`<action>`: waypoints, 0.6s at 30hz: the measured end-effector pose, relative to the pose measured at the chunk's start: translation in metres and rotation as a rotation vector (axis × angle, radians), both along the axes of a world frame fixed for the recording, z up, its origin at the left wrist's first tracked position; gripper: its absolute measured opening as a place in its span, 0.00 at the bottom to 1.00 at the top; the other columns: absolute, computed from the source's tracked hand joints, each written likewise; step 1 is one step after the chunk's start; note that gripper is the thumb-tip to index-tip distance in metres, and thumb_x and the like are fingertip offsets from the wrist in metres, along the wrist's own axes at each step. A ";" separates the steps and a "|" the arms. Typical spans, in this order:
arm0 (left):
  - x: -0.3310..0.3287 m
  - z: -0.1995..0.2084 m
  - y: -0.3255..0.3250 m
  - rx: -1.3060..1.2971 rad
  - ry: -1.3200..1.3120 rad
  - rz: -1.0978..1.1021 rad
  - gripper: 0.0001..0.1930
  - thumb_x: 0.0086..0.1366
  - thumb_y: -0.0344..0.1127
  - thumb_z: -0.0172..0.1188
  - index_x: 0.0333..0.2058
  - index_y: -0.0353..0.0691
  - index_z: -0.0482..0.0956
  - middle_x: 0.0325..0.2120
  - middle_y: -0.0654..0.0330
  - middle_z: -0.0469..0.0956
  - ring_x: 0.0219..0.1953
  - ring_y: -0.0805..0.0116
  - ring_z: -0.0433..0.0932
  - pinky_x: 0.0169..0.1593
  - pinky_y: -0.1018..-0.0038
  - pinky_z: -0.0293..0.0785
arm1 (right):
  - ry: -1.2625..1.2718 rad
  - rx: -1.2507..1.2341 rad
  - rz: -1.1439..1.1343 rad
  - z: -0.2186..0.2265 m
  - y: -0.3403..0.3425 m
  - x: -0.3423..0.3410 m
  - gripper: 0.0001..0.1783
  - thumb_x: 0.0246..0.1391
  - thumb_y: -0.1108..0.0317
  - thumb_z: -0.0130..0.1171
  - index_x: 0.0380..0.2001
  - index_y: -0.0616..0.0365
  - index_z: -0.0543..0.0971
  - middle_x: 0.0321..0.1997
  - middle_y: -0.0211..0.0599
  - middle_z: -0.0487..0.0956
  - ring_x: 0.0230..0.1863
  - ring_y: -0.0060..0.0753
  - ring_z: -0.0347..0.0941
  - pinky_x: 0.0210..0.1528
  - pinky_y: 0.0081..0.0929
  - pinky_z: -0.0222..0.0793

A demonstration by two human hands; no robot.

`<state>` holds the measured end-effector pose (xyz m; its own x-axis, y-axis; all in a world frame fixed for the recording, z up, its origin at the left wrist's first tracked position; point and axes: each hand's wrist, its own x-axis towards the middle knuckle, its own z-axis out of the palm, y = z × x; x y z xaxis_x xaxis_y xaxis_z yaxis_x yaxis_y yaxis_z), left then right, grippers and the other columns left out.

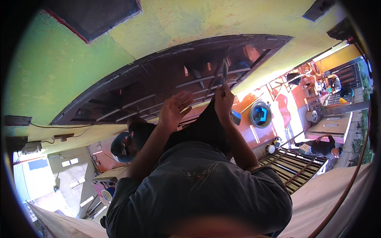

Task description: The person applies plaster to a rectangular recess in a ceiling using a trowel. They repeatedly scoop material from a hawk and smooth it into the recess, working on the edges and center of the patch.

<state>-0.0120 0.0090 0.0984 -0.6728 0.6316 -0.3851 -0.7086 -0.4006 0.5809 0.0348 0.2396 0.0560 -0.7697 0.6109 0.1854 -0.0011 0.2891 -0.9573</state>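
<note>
My right hand (224, 102) is closed around a flat, thin blade-like tool (225, 72). Its tip points up toward the dark window (174, 75), and its exact kind is hard to make out. Left of it, my left hand (174, 110) is raised with bent, spread fingers and holds nothing. Both hands are in front of the wide brown-framed window with its pale cross bars; whether the tool touches the window I cannot tell.
Yellow-green wall (158, 23) surrounds the window. A dark tub (260, 115) holding something blue stands on the reddish floor below. Another person (123, 146) is close at lower left. At right are a slatted wooden rack (293, 164) and a person carrying a box (323, 146).
</note>
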 end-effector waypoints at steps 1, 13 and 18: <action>-0.002 -0.015 0.010 -0.048 -0.079 0.049 0.29 0.79 0.55 0.41 0.67 0.42 0.66 0.67 0.49 0.70 0.65 0.56 0.72 0.68 0.55 0.66 | 0.022 0.045 0.077 0.007 -0.015 0.003 0.27 0.65 0.73 0.55 0.68 0.59 0.72 0.18 0.38 0.73 0.19 0.19 0.68 0.25 0.24 0.63; 0.005 0.037 -0.041 0.156 0.174 -0.132 0.25 0.78 0.52 0.45 0.64 0.42 0.68 0.62 0.52 0.74 0.59 0.58 0.76 0.42 0.72 0.78 | -0.035 -0.161 0.441 0.061 -0.044 -0.048 0.25 0.72 0.69 0.51 0.69 0.58 0.69 0.20 0.19 0.66 0.19 0.10 0.60 0.22 0.16 0.58; -0.037 0.119 -0.083 -0.218 0.967 0.138 0.17 0.76 0.34 0.53 0.61 0.40 0.71 0.53 0.54 0.82 0.55 0.64 0.80 0.46 0.73 0.77 | 0.188 -0.445 0.949 0.183 -0.034 -0.065 0.28 0.73 0.72 0.45 0.73 0.57 0.60 0.32 0.32 0.71 0.23 0.16 0.65 0.22 0.18 0.63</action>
<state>-0.0492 -0.0738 0.2170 -0.8202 0.5051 0.2686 0.1521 -0.2600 0.9536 -0.0303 0.2053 0.2393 -0.9486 -0.1825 0.2585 -0.2008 -0.2840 -0.9376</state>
